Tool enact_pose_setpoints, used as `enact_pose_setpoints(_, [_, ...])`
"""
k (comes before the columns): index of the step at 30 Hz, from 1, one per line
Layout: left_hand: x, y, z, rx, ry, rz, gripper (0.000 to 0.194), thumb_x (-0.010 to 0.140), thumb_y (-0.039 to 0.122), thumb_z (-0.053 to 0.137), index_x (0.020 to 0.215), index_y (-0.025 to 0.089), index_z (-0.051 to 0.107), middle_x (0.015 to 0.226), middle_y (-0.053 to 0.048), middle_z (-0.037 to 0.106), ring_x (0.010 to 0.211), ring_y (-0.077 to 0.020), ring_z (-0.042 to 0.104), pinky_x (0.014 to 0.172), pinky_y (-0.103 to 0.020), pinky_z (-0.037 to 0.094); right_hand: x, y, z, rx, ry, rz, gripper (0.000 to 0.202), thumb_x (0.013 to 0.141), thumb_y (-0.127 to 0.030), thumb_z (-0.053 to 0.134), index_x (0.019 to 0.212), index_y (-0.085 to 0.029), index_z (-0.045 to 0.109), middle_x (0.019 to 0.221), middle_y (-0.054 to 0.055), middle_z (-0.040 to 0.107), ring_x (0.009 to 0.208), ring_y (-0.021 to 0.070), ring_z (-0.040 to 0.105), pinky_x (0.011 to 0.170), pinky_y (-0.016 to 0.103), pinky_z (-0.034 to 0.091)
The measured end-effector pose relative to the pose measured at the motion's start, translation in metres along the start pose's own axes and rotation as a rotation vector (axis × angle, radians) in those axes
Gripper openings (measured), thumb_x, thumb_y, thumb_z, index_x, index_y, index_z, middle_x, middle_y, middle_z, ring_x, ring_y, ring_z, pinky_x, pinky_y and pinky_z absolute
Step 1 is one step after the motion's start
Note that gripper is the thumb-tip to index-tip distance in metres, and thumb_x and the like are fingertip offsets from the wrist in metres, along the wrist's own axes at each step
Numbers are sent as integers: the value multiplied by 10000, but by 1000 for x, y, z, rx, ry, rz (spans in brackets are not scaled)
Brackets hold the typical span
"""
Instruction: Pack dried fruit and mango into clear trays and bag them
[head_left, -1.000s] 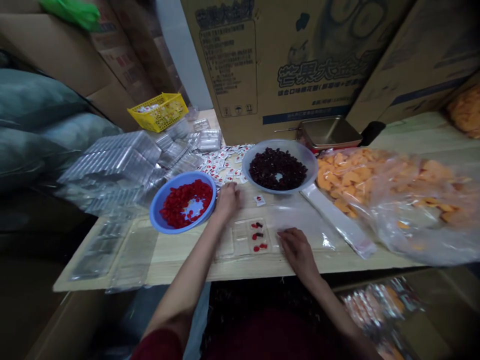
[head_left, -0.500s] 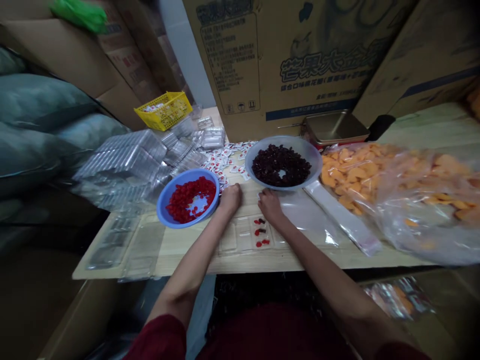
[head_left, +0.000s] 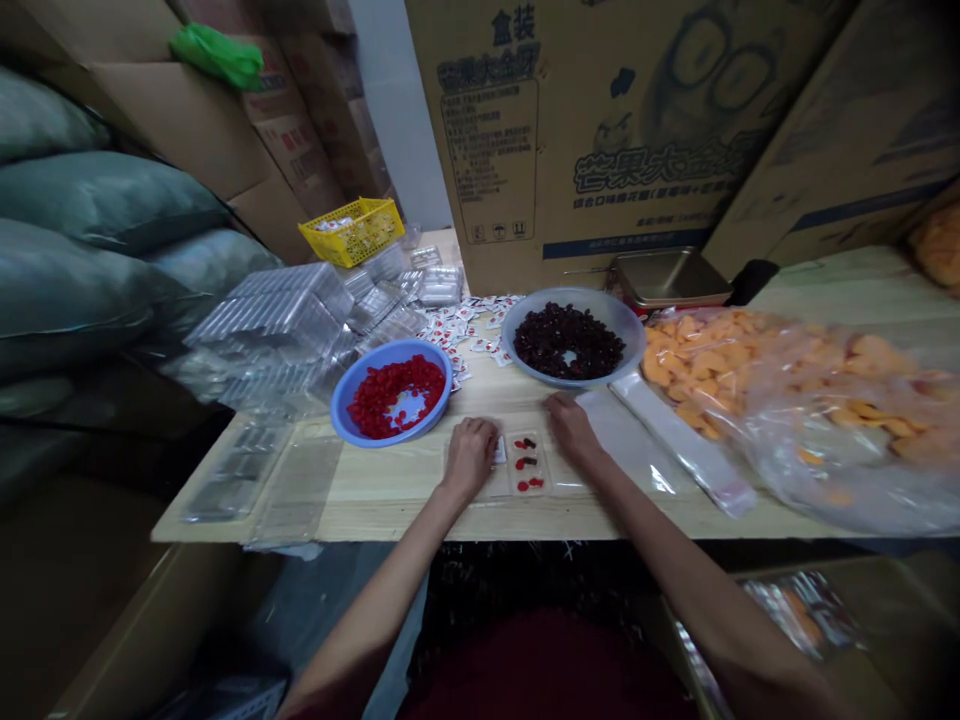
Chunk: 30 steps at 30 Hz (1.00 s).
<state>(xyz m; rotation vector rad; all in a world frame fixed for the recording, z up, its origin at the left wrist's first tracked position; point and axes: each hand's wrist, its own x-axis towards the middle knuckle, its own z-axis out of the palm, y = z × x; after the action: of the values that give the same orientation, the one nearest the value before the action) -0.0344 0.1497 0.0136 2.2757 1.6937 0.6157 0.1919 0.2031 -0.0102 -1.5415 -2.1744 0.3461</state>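
Note:
My left hand (head_left: 471, 455) is over the clear plastic tray (head_left: 497, 485), its fingers curled together. A small white printed packet (head_left: 500, 449) shows at its fingertips, inside the tray. In the tray's right section sit several red and dark candies (head_left: 527, 464). My right hand (head_left: 571, 426) is just right of the tray, below the bowl of dark candies (head_left: 568, 338). Its fingers are bent inward, and whatever they hold is hidden. Left of my hands stands a blue bowl (head_left: 346, 425) with red candies (head_left: 394, 395).
Loose white packets (head_left: 450, 328) lie behind the blue bowl. Stacked clear trays (head_left: 277, 310) and a yellow basket (head_left: 352, 235) stand at the left. On the right are plastic sleeves (head_left: 686, 445) and a bag of orange pieces (head_left: 712, 355), with a scale (head_left: 671, 275) behind.
My left hand has come back from beside the loose packets to the tray, where a white packet now shows. My right hand has moved slightly right and down from the dark candies' bowl.

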Motion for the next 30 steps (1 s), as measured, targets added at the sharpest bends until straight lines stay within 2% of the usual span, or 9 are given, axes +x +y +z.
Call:
enact_pose_setpoints(3, [-4,10,-8,-123,179,-8,183,930,258,541,1041,179,663,1139,-120,656,1103,-256,548,967,-409,411,-11,-11,-5,292,176,62,252,847,-84,465,972,-155,671,992,100,690,943,208,626,850,319,494])
enact_pose_setpoints(5, [-6,22,-16,-327,191,-44,252,936,316,555,1141,191,631,1146,-99,657,1037,-218,586,913,-357,452,-21,-27,-6,679,259,139,193,846,-188,559,1002,-185,673,931,66,709,847,203,652,784,330,528])
enact_pose_setpoints(8, [-7,37,-26,-597,63,-71,291,929,374,574,1159,205,632,1051,-58,697,818,-155,622,728,-265,474,-40,-59,-5,1146,167,199,241,813,-312,681,1035,-218,676,903,34,727,810,195,677,742,327,553])
enact_pose_setpoints(12, [-13,38,-35,-678,-13,-136,260,922,406,575,920,177,696,818,-27,701,712,-138,589,668,-236,437,-59,-88,-2,1332,78,256,265,787,-346,740,1023,-235,694,956,24,738,882,191,692,837,354,562])
enact_pose_setpoints(16, [-24,28,-42,-699,-57,-195,278,895,426,608,920,166,702,814,-26,704,714,-141,590,659,-236,428,-69,-94,4,1279,6,238,264,818,-373,719,1040,-234,696,965,33,732,907,196,684,809,341,568])
enact_pose_setpoints(19, [-30,23,-41,-606,-31,-202,253,915,403,577,913,176,690,809,-22,700,718,-146,586,673,-250,421,-77,-91,11,1112,63,225,223,859,-367,671,1026,-222,691,992,53,717,859,198,671,739,333,560])
enact_pose_setpoints(23, [-42,19,-29,-314,-10,-165,145,910,288,581,864,197,685,873,-41,702,866,-193,595,808,-322,410,-95,-86,15,715,167,74,158,914,-279,584,1011,-235,700,1044,74,692,1018,249,614,882,430,503])
enact_pose_setpoints(26, [-52,18,-15,-165,-17,-150,85,880,231,613,887,213,695,973,-64,688,1007,-248,556,873,-392,389,-110,-87,17,499,97,-80,179,928,-199,554,1017,-252,700,1069,63,690,1092,261,566,934,461,448])
enact_pose_setpoints(30, [-59,20,-4,-38,85,-154,192,888,219,599,1060,237,683,1154,-93,620,1098,-272,490,893,-428,383,-120,-93,23,313,62,-161,240,933,-133,531,1057,-261,691,1140,57,682,1177,271,514,994,488,380])
